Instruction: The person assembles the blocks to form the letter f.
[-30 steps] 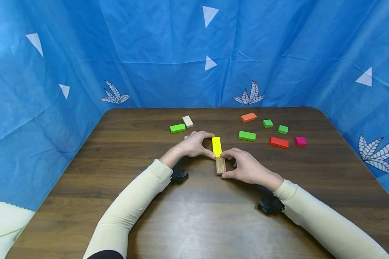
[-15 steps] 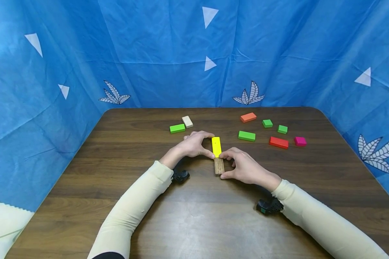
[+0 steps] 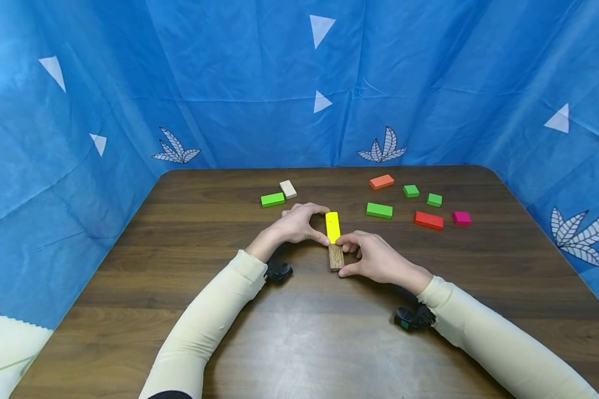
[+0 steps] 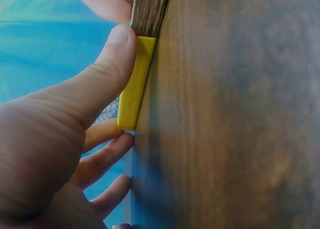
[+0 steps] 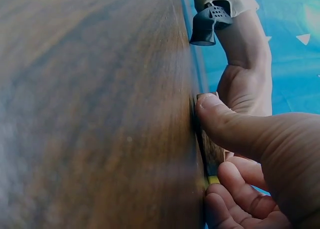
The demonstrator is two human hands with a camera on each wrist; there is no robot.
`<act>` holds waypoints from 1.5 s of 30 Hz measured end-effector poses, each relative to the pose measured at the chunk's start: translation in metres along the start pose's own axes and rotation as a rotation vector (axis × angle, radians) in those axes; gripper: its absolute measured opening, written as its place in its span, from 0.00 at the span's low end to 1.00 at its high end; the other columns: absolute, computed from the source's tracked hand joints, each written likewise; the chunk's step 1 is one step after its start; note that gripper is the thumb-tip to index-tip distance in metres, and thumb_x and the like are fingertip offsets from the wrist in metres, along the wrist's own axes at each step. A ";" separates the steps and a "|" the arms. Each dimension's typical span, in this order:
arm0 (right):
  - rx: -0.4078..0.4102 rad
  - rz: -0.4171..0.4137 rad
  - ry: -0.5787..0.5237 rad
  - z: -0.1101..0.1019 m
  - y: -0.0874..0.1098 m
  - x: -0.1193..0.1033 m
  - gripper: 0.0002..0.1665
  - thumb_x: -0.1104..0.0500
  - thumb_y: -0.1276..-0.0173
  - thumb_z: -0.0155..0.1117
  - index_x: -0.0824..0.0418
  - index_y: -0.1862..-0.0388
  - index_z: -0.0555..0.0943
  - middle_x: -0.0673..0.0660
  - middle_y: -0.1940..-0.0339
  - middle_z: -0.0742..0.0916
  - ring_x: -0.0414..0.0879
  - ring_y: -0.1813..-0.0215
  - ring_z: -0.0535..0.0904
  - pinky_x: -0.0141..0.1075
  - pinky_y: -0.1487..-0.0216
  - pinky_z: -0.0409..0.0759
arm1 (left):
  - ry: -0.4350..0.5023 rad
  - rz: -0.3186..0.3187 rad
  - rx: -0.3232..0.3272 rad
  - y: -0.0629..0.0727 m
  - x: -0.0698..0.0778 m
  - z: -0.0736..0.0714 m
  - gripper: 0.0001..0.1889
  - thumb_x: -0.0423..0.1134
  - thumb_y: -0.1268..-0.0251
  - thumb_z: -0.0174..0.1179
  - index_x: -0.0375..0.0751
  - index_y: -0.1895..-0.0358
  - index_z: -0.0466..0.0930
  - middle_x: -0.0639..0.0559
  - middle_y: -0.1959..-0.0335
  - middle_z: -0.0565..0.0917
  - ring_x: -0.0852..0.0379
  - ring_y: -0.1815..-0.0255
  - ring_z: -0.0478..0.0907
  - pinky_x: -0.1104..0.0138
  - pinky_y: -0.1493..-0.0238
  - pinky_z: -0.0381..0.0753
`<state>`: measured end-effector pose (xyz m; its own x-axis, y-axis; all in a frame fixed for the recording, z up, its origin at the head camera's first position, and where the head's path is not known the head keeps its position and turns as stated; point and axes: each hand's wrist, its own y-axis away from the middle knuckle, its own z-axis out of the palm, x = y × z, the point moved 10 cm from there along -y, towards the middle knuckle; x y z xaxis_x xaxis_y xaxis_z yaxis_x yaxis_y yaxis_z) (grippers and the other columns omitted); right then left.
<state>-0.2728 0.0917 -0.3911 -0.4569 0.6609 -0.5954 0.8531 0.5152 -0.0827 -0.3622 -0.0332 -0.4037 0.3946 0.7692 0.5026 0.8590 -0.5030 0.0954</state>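
Observation:
My left hand holds a yellow block by its ends, index finger at the far end and thumb at the near end. End to end with it, on the near side, lies a brown wood-grain block. The right hand grips that one, index fingertip by the join and thumb at its near corner. In the left wrist view the yellow block meets the brown block just past the thumb. Fingers hide most of the brown block in the right wrist view.
Beyond the left hand lie a light green block and a cream block. Farther right are an orange block, a green block, two small green blocks, a red block and a magenta block. A blue curtain borders the table.
The brown block has shifted slightly left along with the right hand, more in line with the yellow block. Both hands keep their holds, and the other blocks stay put.

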 end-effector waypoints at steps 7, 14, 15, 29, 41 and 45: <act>-0.018 -0.012 0.003 -0.001 -0.002 0.001 0.31 0.49 0.41 0.82 0.59 0.42 0.84 0.51 0.58 0.85 0.42 0.57 0.81 0.33 0.56 0.84 | 0.000 -0.012 0.001 0.000 -0.002 -0.001 0.48 0.60 0.52 0.80 0.54 0.25 0.72 0.53 0.25 0.74 0.43 0.27 0.66 0.42 0.34 0.63; 0.010 -0.021 0.001 -0.004 -0.008 0.001 0.20 0.54 0.35 0.77 0.59 0.46 0.86 0.50 0.61 0.86 0.40 0.61 0.81 0.33 0.58 0.83 | 0.001 -0.018 -0.006 0.000 -0.004 0.000 0.48 0.59 0.52 0.80 0.54 0.25 0.72 0.53 0.25 0.74 0.42 0.27 0.66 0.41 0.34 0.63; 0.017 -0.021 0.003 -0.004 -0.009 0.001 0.20 0.54 0.35 0.77 0.59 0.47 0.86 0.51 0.60 0.86 0.41 0.60 0.81 0.34 0.58 0.83 | 0.002 -0.016 -0.006 0.000 -0.004 0.000 0.48 0.59 0.52 0.80 0.54 0.25 0.72 0.52 0.25 0.74 0.42 0.27 0.66 0.41 0.34 0.63; 0.019 -0.045 0.078 -0.007 -0.017 0.006 0.34 0.49 0.35 0.78 0.60 0.33 0.81 0.60 0.29 0.81 0.54 0.38 0.82 0.47 0.45 0.84 | -0.003 -0.006 -0.009 -0.003 -0.002 0.003 0.48 0.60 0.52 0.80 0.54 0.25 0.72 0.52 0.25 0.73 0.42 0.27 0.65 0.42 0.35 0.64; -0.052 -0.023 0.075 -0.003 -0.018 0.007 0.35 0.47 0.34 0.76 0.58 0.31 0.80 0.59 0.26 0.78 0.55 0.45 0.84 0.37 0.69 0.76 | -0.020 -0.013 -0.018 -0.002 -0.002 0.002 0.48 0.61 0.52 0.79 0.54 0.25 0.71 0.52 0.24 0.72 0.41 0.25 0.65 0.42 0.36 0.64; -0.046 -0.021 0.075 -0.003 -0.019 0.007 0.35 0.47 0.34 0.76 0.58 0.31 0.81 0.58 0.26 0.78 0.60 0.31 0.78 0.37 0.59 0.82 | -0.025 -0.014 -0.027 -0.001 -0.001 0.001 0.48 0.61 0.51 0.79 0.54 0.24 0.71 0.52 0.24 0.72 0.42 0.25 0.65 0.43 0.36 0.64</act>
<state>-0.2925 0.0880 -0.3916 -0.4938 0.6874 -0.5326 0.8311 0.5532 -0.0565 -0.3635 -0.0332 -0.4057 0.3912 0.7857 0.4791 0.8556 -0.5023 0.1252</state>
